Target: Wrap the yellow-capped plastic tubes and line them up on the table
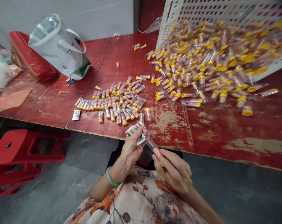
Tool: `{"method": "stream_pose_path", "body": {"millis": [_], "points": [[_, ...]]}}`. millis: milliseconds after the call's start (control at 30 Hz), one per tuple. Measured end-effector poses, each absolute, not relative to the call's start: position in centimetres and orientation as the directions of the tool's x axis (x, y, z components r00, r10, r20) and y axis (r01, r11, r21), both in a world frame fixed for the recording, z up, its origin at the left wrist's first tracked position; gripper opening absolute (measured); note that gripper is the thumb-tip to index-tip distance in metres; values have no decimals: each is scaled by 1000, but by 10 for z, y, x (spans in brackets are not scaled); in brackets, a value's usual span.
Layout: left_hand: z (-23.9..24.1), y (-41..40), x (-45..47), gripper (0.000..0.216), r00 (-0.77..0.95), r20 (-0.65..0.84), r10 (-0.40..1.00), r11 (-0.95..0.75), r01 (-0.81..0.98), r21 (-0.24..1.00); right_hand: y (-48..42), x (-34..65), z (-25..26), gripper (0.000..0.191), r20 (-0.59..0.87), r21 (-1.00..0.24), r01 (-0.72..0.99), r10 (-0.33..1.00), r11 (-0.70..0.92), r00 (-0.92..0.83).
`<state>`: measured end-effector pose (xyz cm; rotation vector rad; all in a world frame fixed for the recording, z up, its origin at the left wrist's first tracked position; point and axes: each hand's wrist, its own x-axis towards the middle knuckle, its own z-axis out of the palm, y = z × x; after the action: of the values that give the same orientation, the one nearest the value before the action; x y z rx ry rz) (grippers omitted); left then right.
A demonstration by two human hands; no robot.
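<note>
Close above the table's front edge, my left hand (131, 143) is closed on a small stack of printed cards or sachets (132, 130). A small clear piece with a printed band (144, 128) sticks up by its thumb. My right hand (175, 171) grips a clear plastic tube (156, 151) with pink-and-white contents and a yellow cap at its lower end. The tube's upper end points at my left fingers; whether they touch it I cannot tell. Just beyond, a yellow-capped tube (147, 114) stands near a group of small printed tubes (117, 102).
A white perforated basket (163, 31) lies tipped at the right, spilling many yellow-capped tubes (201, 65) onto the red table (215, 127). A silver sachet (76, 114), keys (70, 82), a white bag (59, 49) and a red bag (30, 57) are leftward. Red stools (17, 143) stand below.
</note>
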<state>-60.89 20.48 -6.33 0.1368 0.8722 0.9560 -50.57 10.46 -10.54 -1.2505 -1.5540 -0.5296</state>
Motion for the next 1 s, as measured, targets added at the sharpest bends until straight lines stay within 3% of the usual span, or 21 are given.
{"method": "stream_pose_path", "body": {"millis": [233, 433, 633, 833, 1000], "points": [[-60, 200, -609, 23, 361, -573, 736, 644, -632, 430, 114, -504, -101, 53, 886, -329, 874, 436, 358, 155], [-61, 199, -608, 20, 360, -564, 743, 633, -652, 418, 113, -498, -110, 45, 893, -178, 895, 449, 409, -28], [-67, 197, -608, 27, 319, -578, 751, 614, -659, 434, 117, -507, -109, 56, 881, -282, 903, 460, 323, 110], [-64, 195, -611, 27, 342, -576, 742, 638, -624, 451, 112, -503, -124, 47, 866, -133, 928, 495, 348, -62], [-63, 197, -610, 22, 302, -650, 697, 664, -615, 426, 114, -503, -124, 49, 875, -164, 906, 482, 390, -49]]}}
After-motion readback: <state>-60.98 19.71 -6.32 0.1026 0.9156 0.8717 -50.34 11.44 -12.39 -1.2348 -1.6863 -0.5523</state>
